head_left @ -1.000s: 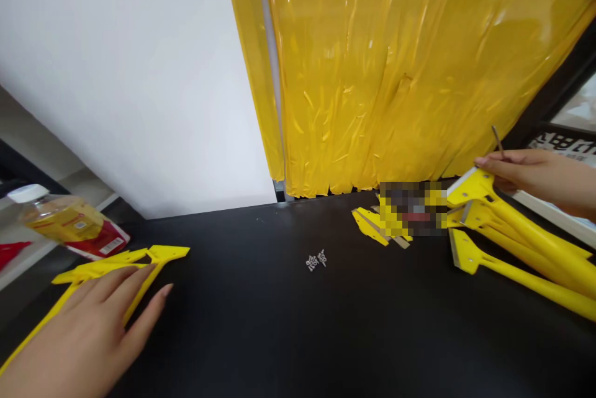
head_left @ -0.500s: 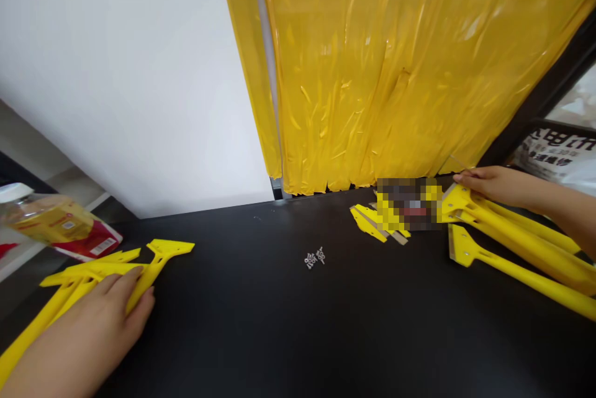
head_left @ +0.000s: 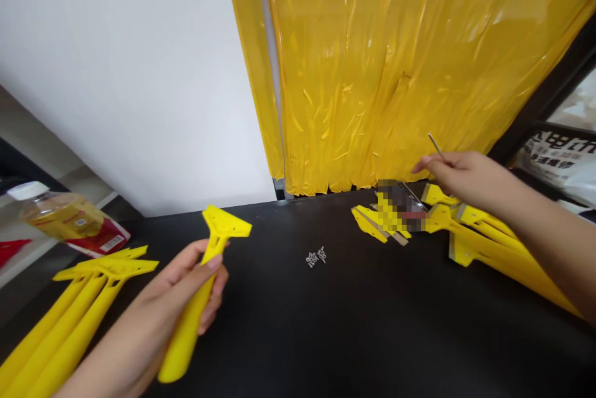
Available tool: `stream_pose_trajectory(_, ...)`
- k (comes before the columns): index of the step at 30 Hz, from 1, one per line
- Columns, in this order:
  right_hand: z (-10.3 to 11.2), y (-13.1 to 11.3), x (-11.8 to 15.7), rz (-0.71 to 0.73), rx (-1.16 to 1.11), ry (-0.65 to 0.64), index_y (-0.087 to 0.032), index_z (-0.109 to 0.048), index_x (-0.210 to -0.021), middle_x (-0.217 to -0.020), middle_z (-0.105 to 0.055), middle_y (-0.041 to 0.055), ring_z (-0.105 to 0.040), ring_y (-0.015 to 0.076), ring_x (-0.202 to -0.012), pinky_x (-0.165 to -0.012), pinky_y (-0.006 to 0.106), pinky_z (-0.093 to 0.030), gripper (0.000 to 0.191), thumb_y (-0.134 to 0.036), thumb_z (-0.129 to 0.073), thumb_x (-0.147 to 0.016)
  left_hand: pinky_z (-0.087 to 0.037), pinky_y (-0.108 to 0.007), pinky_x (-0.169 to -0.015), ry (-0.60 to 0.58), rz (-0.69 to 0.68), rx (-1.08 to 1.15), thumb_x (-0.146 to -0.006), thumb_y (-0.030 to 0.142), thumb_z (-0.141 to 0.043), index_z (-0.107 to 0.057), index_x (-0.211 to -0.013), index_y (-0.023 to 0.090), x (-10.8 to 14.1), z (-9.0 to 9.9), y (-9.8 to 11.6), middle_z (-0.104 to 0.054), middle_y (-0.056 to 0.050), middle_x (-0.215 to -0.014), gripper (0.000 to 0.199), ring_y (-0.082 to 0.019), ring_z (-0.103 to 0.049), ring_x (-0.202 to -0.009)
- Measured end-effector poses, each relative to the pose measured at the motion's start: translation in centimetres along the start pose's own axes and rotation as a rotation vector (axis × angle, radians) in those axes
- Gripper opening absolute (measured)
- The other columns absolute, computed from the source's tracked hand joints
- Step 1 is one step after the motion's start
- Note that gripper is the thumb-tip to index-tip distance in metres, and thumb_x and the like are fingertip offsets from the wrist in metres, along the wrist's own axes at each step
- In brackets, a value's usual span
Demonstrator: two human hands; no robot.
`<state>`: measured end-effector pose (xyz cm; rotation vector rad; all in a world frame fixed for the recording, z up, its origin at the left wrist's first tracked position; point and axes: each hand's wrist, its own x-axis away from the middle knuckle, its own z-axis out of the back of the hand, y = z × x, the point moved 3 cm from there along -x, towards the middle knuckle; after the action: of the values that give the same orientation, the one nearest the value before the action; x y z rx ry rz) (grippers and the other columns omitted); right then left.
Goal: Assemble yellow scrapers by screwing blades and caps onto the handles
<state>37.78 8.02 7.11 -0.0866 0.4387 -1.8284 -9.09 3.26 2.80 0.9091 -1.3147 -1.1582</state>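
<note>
My left hand [head_left: 189, 280] is wrapped round a yellow scraper handle [head_left: 186, 330], tilted with its wide, drilled head up. To its left lie several more yellow scraper handles [head_left: 88, 298] side by side. My right hand [head_left: 449, 171] is closed on a thin metal rod [head_left: 436, 144] whose tip sticks up past the fingers; its kind I cannot make out. Beneath that hand and forearm are several yellow scrapers [head_left: 493, 249], partly hidden. Small screws and nuts [head_left: 316, 257] sit in a loose pile mid-table. Yellow head plates and metal blades [head_left: 370, 224] lie beyond them, partly blurred out.
A bottle with a yellow and red label [head_left: 77, 221] stands at the left. Yellow plastic sheeting [head_left: 372, 75] hangs behind the black table [head_left: 298, 336], beside a white panel [head_left: 139, 75]. A printed white bag [head_left: 554, 156] is at the far right.
My left hand has lifted one scraper handle from the left group and brought it right. My right hand has moved up and left, away from the scrapers, with the rod still in it.
</note>
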Motion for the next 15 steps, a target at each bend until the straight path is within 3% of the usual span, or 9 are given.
stream_pose_trajectory(3,-2.4,-5.8,2.6,0.218,-0.107,-0.042,-0.033,-0.059,-0.146,-0.095,-0.079,0.0005,-0.074,0.02,-0.083,-0.076,0.031,-0.058,0.044,-0.038,-0.039,-0.107,-0.042,-0.02,-0.048,-0.149,0.056,0.155,-0.094,0.046,-0.07,-0.058,-0.096,0.023,-0.2,-3.8,0.3,-0.056,0.007,-0.067,0.025,-0.009,-0.048,-0.049)
stream_pose_trajectory(6,-4.9,-8.2,3.9,0.35,-0.115,-0.069,-0.042,-0.068,-0.134,-0.126,-0.076,-0.0058,-0.072,0.0214,-0.113,-0.1,0.033,-0.055,0.041,-0.028,-0.048,-0.101,-0.049,-0.022,-0.054,-0.231,0.075,0.247,-0.096,0.037,-0.07,-0.06,-0.102,0.023,-0.5,-6.6,0.2,-0.062,0.004,-0.079,0.018,-0.01,-0.054,-0.058)
stream_pose_trajectory(9,-5.8,-6.1,2.7,0.312,-0.058,-0.03,-0.037,-0.073,-0.127,-0.132,-0.075,-0.0025,-0.07,0.0272,-0.12,-0.105,0.04,-0.052,0.04,-0.024,-0.048,-0.098,-0.053,-0.024,-0.057,-0.303,0.121,0.299,-0.097,0.03,-0.068,-0.058,-0.099,0.023,-0.6,-8.3,-0.3,-0.064,0.003,-0.083,0.012,-0.011,-0.058,-0.061)
stream_pose_trajectory(13,-4.8,0.1,-1.2,0.14,0.041,0.036,-0.024,-0.069,-0.132,-0.114,-0.079,0.0125,-0.075,0.036,-0.102,-0.088,0.046,-0.055,0.042,-0.025,-0.046,-0.097,-0.056,-0.026,-0.053,-0.388,0.166,0.352,-0.097,0.031,-0.067,-0.056,-0.094,0.024,-1.2,-8.6,-1.5,-0.058,0.006,-0.076,0.013,-0.01,-0.055,-0.055)
stream_pose_trajectory(15,-4.6,2.5,-2.8,0.132,0.054,0.01,-0.023,-0.066,-0.132,-0.115,-0.078,0.0129,-0.074,0.0354,-0.104,-0.088,0.045,-0.055,0.041,-0.024,-0.044,-0.097,-0.055,-0.025,-0.049,-0.412,0.182,0.352,-0.097,0.032,-0.068,-0.055,-0.091,0.023,-1.6,-8.4,-2.2,-0.055,0.007,-0.074,0.017,-0.01,-0.054,-0.051)
